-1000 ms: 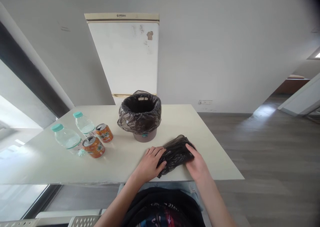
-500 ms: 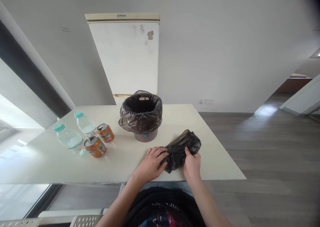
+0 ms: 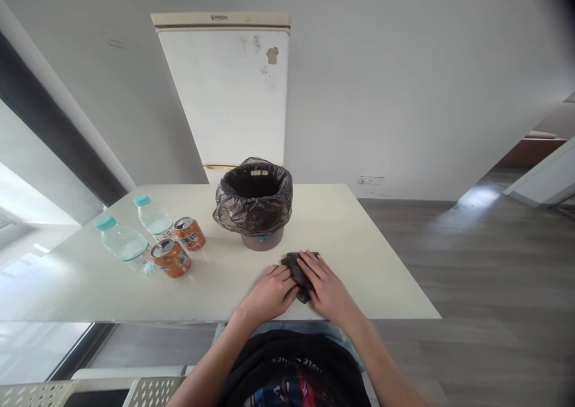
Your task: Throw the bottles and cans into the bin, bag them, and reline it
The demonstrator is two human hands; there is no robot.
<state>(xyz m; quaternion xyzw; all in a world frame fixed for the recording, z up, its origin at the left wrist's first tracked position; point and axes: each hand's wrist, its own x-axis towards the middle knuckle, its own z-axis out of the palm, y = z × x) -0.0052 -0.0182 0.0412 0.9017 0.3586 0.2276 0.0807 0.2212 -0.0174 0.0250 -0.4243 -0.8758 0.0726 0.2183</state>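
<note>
- Right fingers (image 3: 314, 266) are lying nearly straight across a black bag (image 3: 299, 275) on the surface (image 3: 368, 275).
- Left fingers (image 3: 282, 275) are curling at its left edge, grip unclear.

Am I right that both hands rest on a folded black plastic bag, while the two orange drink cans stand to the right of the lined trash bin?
Not quite: the two orange drink cans stand to the left of the lined trash bin, as the head view shows. The left hand and right hand do both rest on the folded black plastic bag.
</note>
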